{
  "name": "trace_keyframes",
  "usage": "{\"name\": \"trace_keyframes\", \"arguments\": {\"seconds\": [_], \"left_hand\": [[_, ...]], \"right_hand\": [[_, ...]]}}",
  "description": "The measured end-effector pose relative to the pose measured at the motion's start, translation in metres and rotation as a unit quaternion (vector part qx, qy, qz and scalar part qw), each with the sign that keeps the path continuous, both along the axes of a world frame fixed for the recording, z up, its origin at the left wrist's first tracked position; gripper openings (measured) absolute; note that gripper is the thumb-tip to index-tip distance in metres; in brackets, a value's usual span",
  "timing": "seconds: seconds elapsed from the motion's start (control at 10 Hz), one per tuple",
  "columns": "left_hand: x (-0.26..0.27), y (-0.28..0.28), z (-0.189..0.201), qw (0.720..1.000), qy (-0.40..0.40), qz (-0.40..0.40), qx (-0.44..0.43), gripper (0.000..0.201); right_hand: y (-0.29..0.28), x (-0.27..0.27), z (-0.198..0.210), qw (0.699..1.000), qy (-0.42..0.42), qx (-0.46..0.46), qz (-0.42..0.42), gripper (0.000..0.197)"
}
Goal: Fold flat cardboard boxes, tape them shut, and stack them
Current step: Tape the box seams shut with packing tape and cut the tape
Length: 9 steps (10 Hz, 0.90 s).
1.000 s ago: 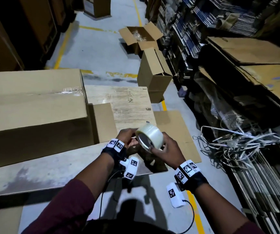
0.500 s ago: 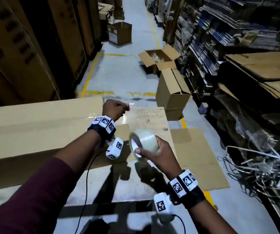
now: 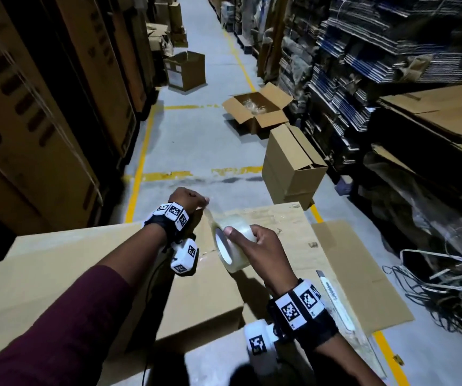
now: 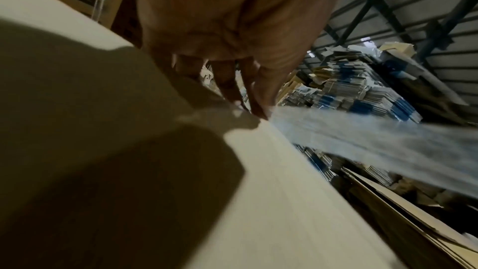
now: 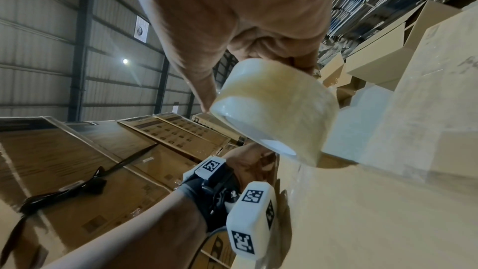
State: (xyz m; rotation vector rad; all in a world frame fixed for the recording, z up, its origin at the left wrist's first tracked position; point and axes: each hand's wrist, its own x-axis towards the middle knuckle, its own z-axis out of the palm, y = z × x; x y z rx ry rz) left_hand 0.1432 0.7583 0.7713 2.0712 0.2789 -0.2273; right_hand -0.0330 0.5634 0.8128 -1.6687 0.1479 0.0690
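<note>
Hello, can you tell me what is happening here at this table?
A person is taping a cardboard box on a wooden table. The right hand grips a roll of clear tape, and the left hand pinches the free end, with a strip stretched between them above the box. A box cutter lies nearby.

You are looking down a grey concrete aisle marked with yellow floor lines, where tall stacks of printed cartons are rising along its left side. On the right, racks of bundled blue-and-white flat stock are lining the aisle, and a tangle of loose strapping is lying on the floor beside them. A white-handled utility knife is resting on a wooden table near its right edge.
</note>
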Motion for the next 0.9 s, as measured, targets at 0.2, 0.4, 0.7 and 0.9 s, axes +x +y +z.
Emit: {"name": "trace_keyframes", "arguments": {"seconds": [0.2, 0.4, 0.7, 0.9], "left_hand": [[0.014, 0.006, -0.015, 0.997, 0.056, -0.035, 0.047, 0.027], [0.011, 0.002, -0.013, 0.994, 0.059, -0.032, 0.089, 0.03], [0.013, 0.013, -0.008, 0.925, 0.019, -0.26, 0.277, 0.014], [0.004, 0.013, 0.014, 0.924, 0.068, -0.247, 0.284, 0.017]], "right_hand": [[0.011, 0.014, -0.003, 1.0, 0.004, 0.013, -0.025, 0.047], [0.016, 0.018, -0.002, 0.999, 0.004, 0.012, -0.03, 0.05], [0.004, 0.019, -0.006, 1.0, 0.014, -0.025, -0.01, 0.088], [0.005, 0.016, -0.007, 0.999, 0.007, -0.029, -0.02, 0.086]]}}
